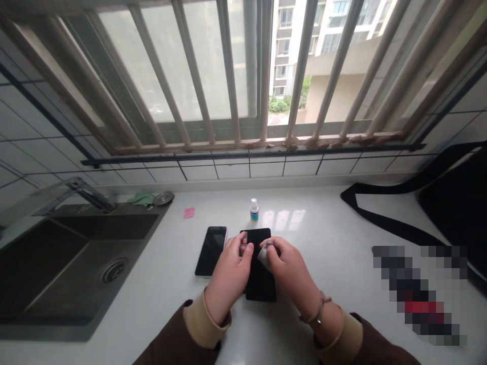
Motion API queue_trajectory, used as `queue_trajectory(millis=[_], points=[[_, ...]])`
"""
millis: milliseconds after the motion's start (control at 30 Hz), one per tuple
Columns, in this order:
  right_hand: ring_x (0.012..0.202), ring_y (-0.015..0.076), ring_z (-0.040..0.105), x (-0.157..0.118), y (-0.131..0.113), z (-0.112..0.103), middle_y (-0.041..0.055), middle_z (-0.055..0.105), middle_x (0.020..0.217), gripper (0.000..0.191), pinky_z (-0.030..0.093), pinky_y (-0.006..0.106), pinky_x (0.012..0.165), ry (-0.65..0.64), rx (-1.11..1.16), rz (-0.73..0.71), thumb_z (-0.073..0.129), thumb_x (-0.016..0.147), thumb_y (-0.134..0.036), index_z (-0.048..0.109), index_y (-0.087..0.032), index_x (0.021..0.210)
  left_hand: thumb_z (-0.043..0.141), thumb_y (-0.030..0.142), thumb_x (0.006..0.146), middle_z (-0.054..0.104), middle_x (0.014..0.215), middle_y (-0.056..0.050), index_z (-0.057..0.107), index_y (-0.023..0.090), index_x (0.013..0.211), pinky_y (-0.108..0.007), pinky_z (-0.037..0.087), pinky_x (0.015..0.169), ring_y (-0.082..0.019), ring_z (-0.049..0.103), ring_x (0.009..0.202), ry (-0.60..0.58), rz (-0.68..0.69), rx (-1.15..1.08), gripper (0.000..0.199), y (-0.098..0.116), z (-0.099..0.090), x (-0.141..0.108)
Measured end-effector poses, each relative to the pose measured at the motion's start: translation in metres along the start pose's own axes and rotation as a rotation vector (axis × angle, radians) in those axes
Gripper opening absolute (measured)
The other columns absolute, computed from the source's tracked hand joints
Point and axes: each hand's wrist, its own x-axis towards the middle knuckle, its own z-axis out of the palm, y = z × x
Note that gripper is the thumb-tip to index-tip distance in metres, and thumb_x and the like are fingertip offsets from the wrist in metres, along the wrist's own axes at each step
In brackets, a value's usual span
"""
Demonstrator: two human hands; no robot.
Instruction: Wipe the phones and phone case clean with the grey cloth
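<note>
A black phone [260, 284] lies flat on the white counter, screen up, under and between my hands. My right hand [286, 259] pinches a small grey cloth [264, 257] between thumb and fingers, just above the phone's right side. Over its left side, my left hand [233, 261] has curled fingers with the thumb close to them. A bit of grey shows between those fingertips, too small to name. To the left of that hand lies a second dark-screened phone [210, 253]. Behind the phones stands a small white bottle [254, 211] with a blue label, upright.
A dark sink [152, 223] with a faucet [91, 195] is at the left. On its back rim are a green cloth [142, 198] and a metal strainer [163, 198]. A pink note [189, 213] lies near it. A black bag strap [375, 215] and a blurred-out object [420, 299] occupy the right.
</note>
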Motion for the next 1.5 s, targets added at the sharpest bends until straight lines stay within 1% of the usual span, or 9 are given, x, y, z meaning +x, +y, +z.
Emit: queue_trajectory(millis=[100, 167, 300, 467, 667, 800, 1000, 1267, 1500], points=[[0.097, 0.0244, 0.071, 0.004, 0.005, 0.0, 0.0061, 0.078, 0.101, 0.029, 0.052, 0.035, 0.089, 0.014, -0.025, 0.045, 0.047, 0.1, -0.029, 0.076, -0.021, 0.098, 0.076, 0.028, 0.088, 0.068, 0.125, -0.015, 0.076, 0.022, 0.12, -0.05, 0.032, 0.124, -0.035, 0.058, 0.129, 0.01, 0.14, 0.088, 0.032, -0.007, -0.002, -0.002], [0.098, 0.0246, 0.071, 0.006, 0.007, 0.0, 0.0064, 0.079, 0.102, 0.03, 0.052, 0.035, 0.09, 0.003, -0.031, 0.061, 0.047, 0.1, -0.029, 0.076, -0.021, 0.098, 0.072, 0.028, 0.09, 0.066, 0.126, -0.017, 0.073, 0.02, 0.124, -0.056, 0.029, 0.125, -0.039, 0.055, 0.131, 0.013, 0.179, 0.192, 0.035, -0.012, -0.002, -0.003], [0.098, 0.0244, 0.071, 0.007, 0.007, 0.001, 0.006, 0.079, 0.102, 0.029, 0.052, 0.034, 0.09, -0.01, -0.046, 0.087, 0.047, 0.099, -0.028, 0.075, -0.021, 0.097, 0.06, 0.028, 0.097, 0.065, 0.125, -0.021, 0.068, 0.016, 0.132, -0.058, 0.035, 0.118, -0.04, 0.057, 0.126, -0.034, 0.22, 0.393, 0.038, -0.019, -0.002, -0.004], [0.097, 0.0242, 0.071, 0.006, 0.01, 0.002, 0.006, 0.077, 0.1, 0.029, 0.052, 0.036, 0.088, 0.016, -0.099, 0.051, 0.044, 0.101, -0.026, 0.072, -0.021, 0.099, 0.06, 0.026, 0.096, 0.066, 0.122, -0.019, 0.069, 0.017, 0.13, -0.056, 0.038, 0.117, -0.039, 0.059, 0.123, -0.068, 0.241, 0.404, 0.036, -0.023, -0.002, -0.005], [0.126, 0.027, 0.063, 0.005, 0.02, 0.01, 0.0144, 0.069, 0.121, 0.029, 0.048, 0.044, 0.111, 0.11, -0.117, -0.117, 0.042, 0.102, -0.021, 0.071, -0.019, 0.101, 0.053, 0.012, 0.094, 0.063, 0.123, -0.017, 0.064, 0.016, 0.134, -0.052, 0.046, 0.112, -0.034, 0.061, 0.121, -0.091, 0.295, 0.581, 0.042, -0.03, -0.001, -0.005], [0.115, 0.0261, 0.066, 0.002, 0.018, 0.012, 0.0136, 0.068, 0.117, 0.026, 0.052, 0.043, 0.106, 0.071, -0.149, -0.118, 0.045, 0.101, -0.019, 0.071, -0.019, 0.103, 0.049, 0.005, 0.094, 0.062, 0.124, -0.017, 0.06, 0.012, 0.138, -0.049, 0.05, 0.111, -0.031, 0.061, 0.123, -0.111, 0.32, 0.71, 0.046, -0.034, -0.001, -0.004], [0.108, 0.0265, 0.068, 0.001, 0.015, 0.01, 0.0101, 0.074, 0.112, 0.026, 0.052, 0.041, 0.099, -0.016, -0.215, -0.113, 0.047, 0.099, -0.015, 0.071, -0.021, 0.107, 0.044, -0.003, 0.091, 0.064, 0.123, -0.018, 0.061, 0.009, 0.138, -0.046, 0.051, 0.113, -0.028, 0.064, 0.12, -0.098, 0.384, 0.693, 0.052, -0.041, -0.001, -0.001], [0.126, 0.0271, 0.065, 0.005, 0.02, 0.008, 0.0114, 0.073, 0.132, 0.027, 0.048, 0.042, 0.11, -0.108, -0.173, -0.078, 0.049, 0.1, -0.019, 0.074, -0.022, 0.108, 0.04, -0.007, 0.086, 0.068, 0.126, -0.015, 0.062, 0.013, 0.134, -0.049, 0.05, 0.116, -0.026, 0.064, 0.123, -0.102, 0.46, 0.627, 0.057, -0.045, -0.004, 0.005], [0.108, 0.0275, 0.069, 0.02, 0.026, -0.006, 0.0127, 0.075, 0.11, 0.032, 0.052, 0.043, 0.102, 0.045, -0.138, -0.014, 0.048, 0.098, -0.026, 0.078, -0.019, 0.107, 0.043, -0.006, 0.087, 0.068, 0.124, -0.016, 0.062, 0.011, 0.134, -0.05, 0.05, 0.115, -0.028, 0.064, 0.123, -0.098, 0.449, 0.664, 0.054, -0.037, -0.004, 0.003]])
